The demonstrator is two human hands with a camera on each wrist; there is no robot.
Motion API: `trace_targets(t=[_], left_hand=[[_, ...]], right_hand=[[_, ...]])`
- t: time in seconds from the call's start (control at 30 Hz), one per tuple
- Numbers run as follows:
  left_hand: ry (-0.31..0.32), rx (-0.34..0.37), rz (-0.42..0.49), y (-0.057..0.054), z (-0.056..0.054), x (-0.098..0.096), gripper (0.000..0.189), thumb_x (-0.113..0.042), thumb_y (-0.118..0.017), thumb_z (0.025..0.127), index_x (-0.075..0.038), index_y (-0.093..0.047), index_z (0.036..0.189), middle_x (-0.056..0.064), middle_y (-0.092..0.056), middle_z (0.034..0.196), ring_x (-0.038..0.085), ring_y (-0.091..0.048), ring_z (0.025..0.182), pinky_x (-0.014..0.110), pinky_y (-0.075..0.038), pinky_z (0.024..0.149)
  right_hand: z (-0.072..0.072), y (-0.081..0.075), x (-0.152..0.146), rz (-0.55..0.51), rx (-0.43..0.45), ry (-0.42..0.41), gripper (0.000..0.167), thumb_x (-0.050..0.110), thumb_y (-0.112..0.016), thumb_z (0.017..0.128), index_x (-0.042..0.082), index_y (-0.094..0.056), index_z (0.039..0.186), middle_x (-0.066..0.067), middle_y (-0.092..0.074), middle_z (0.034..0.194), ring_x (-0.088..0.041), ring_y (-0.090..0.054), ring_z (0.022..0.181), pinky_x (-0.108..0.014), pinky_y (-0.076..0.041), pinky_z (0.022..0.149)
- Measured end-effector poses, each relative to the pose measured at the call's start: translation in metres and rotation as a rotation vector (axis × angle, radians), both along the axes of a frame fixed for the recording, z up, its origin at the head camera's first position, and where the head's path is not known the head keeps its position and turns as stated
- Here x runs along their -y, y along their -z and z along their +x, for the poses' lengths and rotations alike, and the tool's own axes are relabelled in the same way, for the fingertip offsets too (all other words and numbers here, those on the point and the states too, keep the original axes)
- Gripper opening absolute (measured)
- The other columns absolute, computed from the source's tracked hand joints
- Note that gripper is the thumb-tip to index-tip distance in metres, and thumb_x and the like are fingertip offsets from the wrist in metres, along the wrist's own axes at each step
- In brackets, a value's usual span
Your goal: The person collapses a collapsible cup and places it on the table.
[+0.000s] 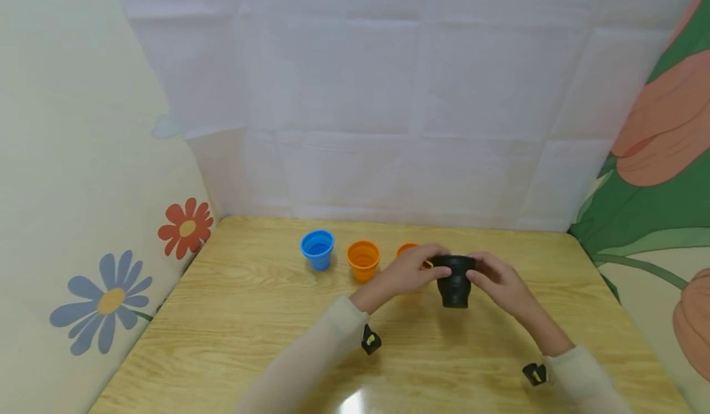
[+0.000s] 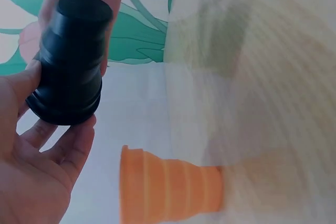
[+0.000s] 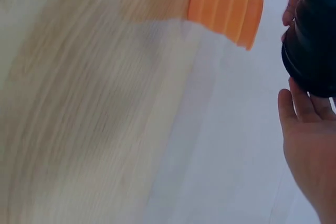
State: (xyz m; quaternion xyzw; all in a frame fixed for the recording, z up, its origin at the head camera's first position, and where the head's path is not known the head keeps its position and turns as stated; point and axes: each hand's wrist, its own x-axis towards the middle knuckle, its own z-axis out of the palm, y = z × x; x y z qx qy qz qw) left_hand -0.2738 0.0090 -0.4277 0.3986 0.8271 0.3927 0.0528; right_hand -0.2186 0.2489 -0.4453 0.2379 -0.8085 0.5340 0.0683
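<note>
A black ribbed cup (image 1: 455, 283), upright with its wide rim at the top, is held above the table between both hands. My left hand (image 1: 412, 269) grips its rim from the left, thumb on the near side and fingers behind, as the left wrist view also shows around the black cup (image 2: 73, 61). On the opposite side my right hand (image 1: 501, 281) grips the rim with its thumb in front. In the right wrist view, fingers of the right hand (image 3: 310, 145) touch the black cup (image 3: 317, 40) at its rim. Part of an orange cup (image 1: 407, 249) is hidden behind the left hand.
Left of the hands, another orange cup (image 1: 363, 261) and a blue cup (image 1: 318, 251) stand upright in a row on the wooden table (image 1: 266, 315). A white cloth (image 1: 355, 124) hangs along the table's back edge. Flower-patterned cloths cover both sides.
</note>
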Motion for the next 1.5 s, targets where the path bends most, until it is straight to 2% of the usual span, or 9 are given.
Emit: trace_targets(t=[0.1,0.33,0.53,0.7,0.9,1.03,1.3,1.4,1.5], left_hand=[[-0.004,0.035,0.029,0.003,0.006,0.011,0.031,-0.034,-0.06,0.103,-0.015,-0.064,0.127,-0.001,-0.069,0.114,0.007,-0.062,0.102,0.023,-0.055,0.089],[-0.018,0.059,0.016,0.008,0.017,0.03,0.03,-0.033,-0.061,0.103,-0.015,-0.065,0.126,0.001,-0.069,0.114,0.009,-0.063,0.096,0.024,-0.055,0.083],[-0.029,0.039,0.032,0.011,0.024,0.041,0.022,-0.026,-0.063,0.102,-0.015,-0.066,0.12,0.002,-0.07,0.103,0.008,-0.062,0.085,0.022,-0.054,0.073],[-0.015,0.017,0.075,0.013,0.03,0.048,0.018,-0.022,-0.063,0.102,-0.013,-0.066,0.117,0.002,-0.069,0.097,0.007,-0.061,0.081,0.021,-0.054,0.068],[0.019,0.081,0.087,0.013,0.038,0.058,0.019,-0.025,-0.059,0.104,-0.013,-0.064,0.118,0.0,-0.069,0.099,0.007,-0.06,0.085,0.022,-0.054,0.072],[0.032,0.115,0.087,0.01,0.044,0.064,0.022,-0.023,-0.055,0.106,-0.013,-0.063,0.123,0.001,-0.069,0.104,0.009,-0.059,0.088,0.023,-0.053,0.075],[0.039,0.102,0.087,0.008,0.053,0.071,0.023,-0.016,-0.055,0.105,-0.008,-0.061,0.125,0.005,-0.069,0.109,0.009,-0.062,0.092,0.022,-0.055,0.078],[0.035,0.082,0.107,0.008,0.056,0.073,0.02,-0.014,-0.057,0.104,-0.007,-0.062,0.122,0.007,-0.07,0.106,0.009,-0.062,0.09,0.022,-0.056,0.076],[0.027,0.057,0.139,0.009,0.059,0.074,0.018,-0.012,-0.058,0.104,-0.005,-0.062,0.12,0.009,-0.07,0.104,0.009,-0.062,0.088,0.022,-0.057,0.075]], right_hand=[[0.003,0.002,0.006,0.001,-0.006,-0.057,0.024,-0.001,-0.058,0.101,-0.004,-0.059,0.125,-0.017,-0.066,0.112,-0.005,-0.064,0.106,-0.021,-0.055,0.088],[0.007,0.01,0.02,0.004,-0.052,-0.112,0.02,-0.003,-0.061,0.098,0.0,-0.064,0.117,-0.009,-0.069,0.103,-0.01,-0.066,0.098,-0.023,-0.055,0.086],[0.011,0.014,0.032,0.004,-0.091,-0.101,0.017,0.0,-0.065,0.097,0.001,-0.065,0.113,-0.009,-0.07,0.098,-0.013,-0.067,0.097,-0.022,-0.054,0.092],[0.015,0.014,0.041,0.038,-0.152,-0.075,0.02,-0.005,-0.066,0.094,0.004,-0.066,0.111,-0.006,-0.071,0.096,-0.006,-0.066,0.093,-0.024,-0.057,0.088],[0.022,0.012,0.05,0.109,-0.279,-0.04,0.021,-0.004,-0.07,0.092,0.007,-0.068,0.108,-0.003,-0.073,0.097,-0.009,-0.069,0.089,-0.031,-0.061,0.081],[0.026,0.01,0.054,0.148,-0.325,-0.007,0.021,-0.003,-0.07,0.092,0.008,-0.069,0.109,-0.002,-0.074,0.099,-0.009,-0.07,0.087,-0.032,-0.061,0.077],[0.028,0.012,0.061,0.159,-0.396,-0.02,0.022,-0.007,-0.069,0.09,0.006,-0.069,0.107,-0.004,-0.073,0.097,-0.009,-0.069,0.086,-0.03,-0.061,0.073],[0.03,0.013,0.064,0.162,-0.387,-0.008,0.02,-0.005,-0.069,0.091,0.007,-0.07,0.107,-0.003,-0.073,0.096,-0.007,-0.068,0.086,-0.028,-0.06,0.072],[0.031,0.012,0.067,0.134,-0.322,-0.032,0.017,-0.004,-0.065,0.095,0.006,-0.069,0.108,-0.004,-0.073,0.098,-0.006,-0.067,0.088,-0.029,-0.06,0.072]])
